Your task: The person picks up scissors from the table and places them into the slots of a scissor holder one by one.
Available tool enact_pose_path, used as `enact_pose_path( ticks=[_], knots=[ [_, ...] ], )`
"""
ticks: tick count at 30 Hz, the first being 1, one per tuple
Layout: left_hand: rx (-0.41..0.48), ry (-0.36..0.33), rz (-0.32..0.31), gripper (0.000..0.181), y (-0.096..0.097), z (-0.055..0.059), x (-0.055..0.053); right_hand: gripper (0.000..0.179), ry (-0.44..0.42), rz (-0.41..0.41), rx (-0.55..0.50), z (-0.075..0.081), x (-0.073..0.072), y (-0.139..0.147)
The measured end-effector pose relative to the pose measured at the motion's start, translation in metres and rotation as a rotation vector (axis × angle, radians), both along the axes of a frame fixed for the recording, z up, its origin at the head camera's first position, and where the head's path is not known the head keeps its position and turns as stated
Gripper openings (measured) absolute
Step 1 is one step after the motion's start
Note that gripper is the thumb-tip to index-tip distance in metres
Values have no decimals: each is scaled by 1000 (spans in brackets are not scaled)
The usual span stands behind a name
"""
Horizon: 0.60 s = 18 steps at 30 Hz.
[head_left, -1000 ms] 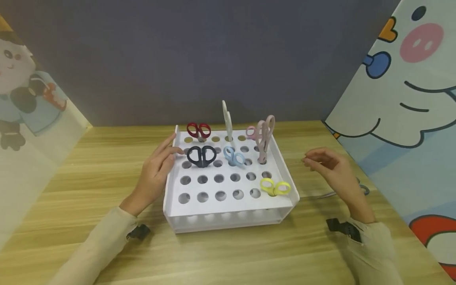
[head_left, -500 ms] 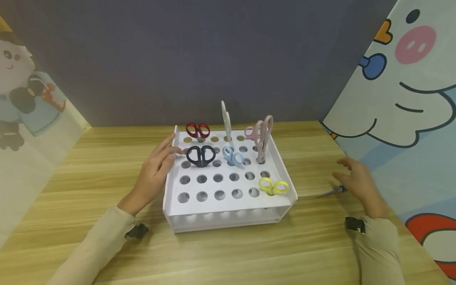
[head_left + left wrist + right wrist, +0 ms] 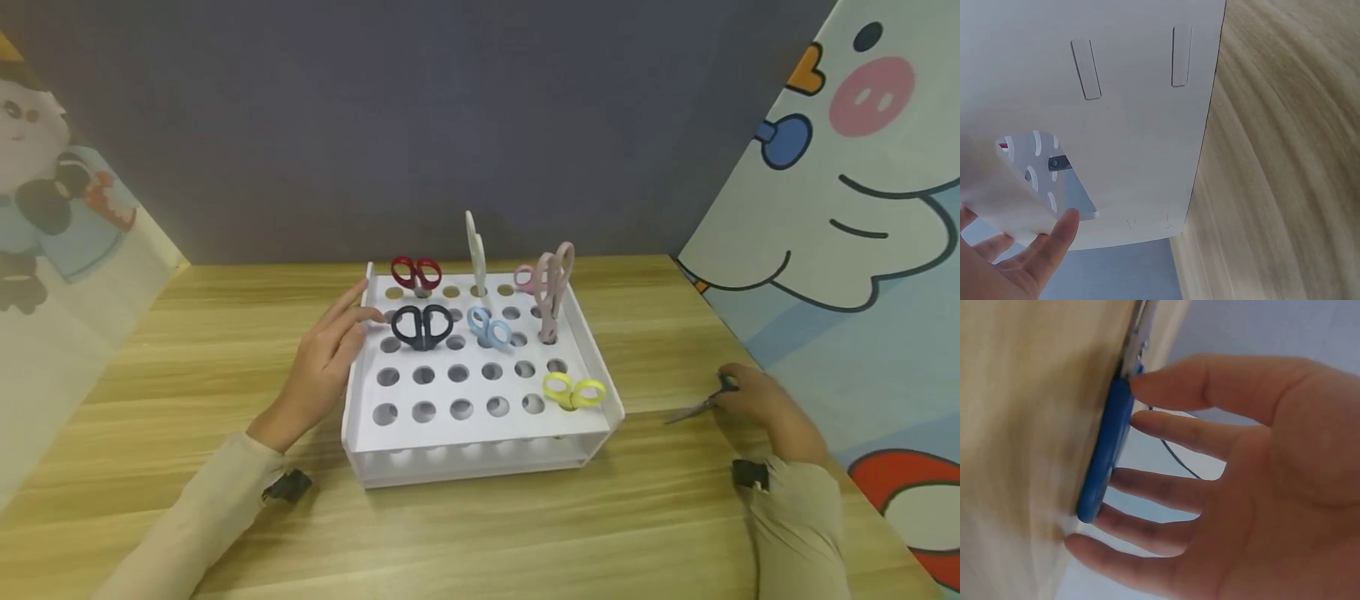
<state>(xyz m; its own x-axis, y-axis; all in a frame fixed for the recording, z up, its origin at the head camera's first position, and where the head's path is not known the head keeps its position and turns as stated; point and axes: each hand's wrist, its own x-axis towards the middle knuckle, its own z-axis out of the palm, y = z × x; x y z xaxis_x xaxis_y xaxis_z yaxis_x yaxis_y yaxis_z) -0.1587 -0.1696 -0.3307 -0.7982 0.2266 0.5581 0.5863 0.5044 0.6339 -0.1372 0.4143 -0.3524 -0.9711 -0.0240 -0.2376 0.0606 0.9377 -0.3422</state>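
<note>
In the head view my left hand [image 3: 321, 367] rests against the left side of a white rack [image 3: 420, 429] with rows of round holes, fingertips over its top edge. The left wrist view shows a finger at the lower edge of the cutout in the rack's side panel [image 3: 1135, 137]. On the right, my right hand [image 3: 765, 408] pinches the handles of a pair of scissors [image 3: 699, 408] with thumb and fingertips. Seen from the right wrist, the blue handle [image 3: 1104, 453] is edge-on, close to the tabletop; the fingers are fairly straight, and the blades point away.
Several scissors stand in the rack: red [image 3: 416, 273], black [image 3: 422, 327], white [image 3: 476, 254], light blue [image 3: 489, 329], dusty pink [image 3: 553, 292], pink [image 3: 525, 279] and yellow [image 3: 573, 390]. A grey panel [image 3: 420, 125] stands behind the wooden table [image 3: 465, 542]; printed walls flank it.
My right hand has moved right and down onto the scissors on the table, and their handle end has turned slightly toward the back. The left hand stays at the rack.
</note>
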Motion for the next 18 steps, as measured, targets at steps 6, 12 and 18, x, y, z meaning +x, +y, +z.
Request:
enact_pose_path(
  ticks=[6, 12, 18],
  knots=[
    [1, 1, -2, 25, 1, 0, 0, 72, -15, -3, -30, 1, 2, -4],
    [18, 2, -2, 25, 0, 0, 1, 93, -98, 13, -99, -1, 0, -11],
    [16, 13, -6, 25, 1, -2, -1, 88, -119, 13, -224, -9, -1, -16]
  ],
)
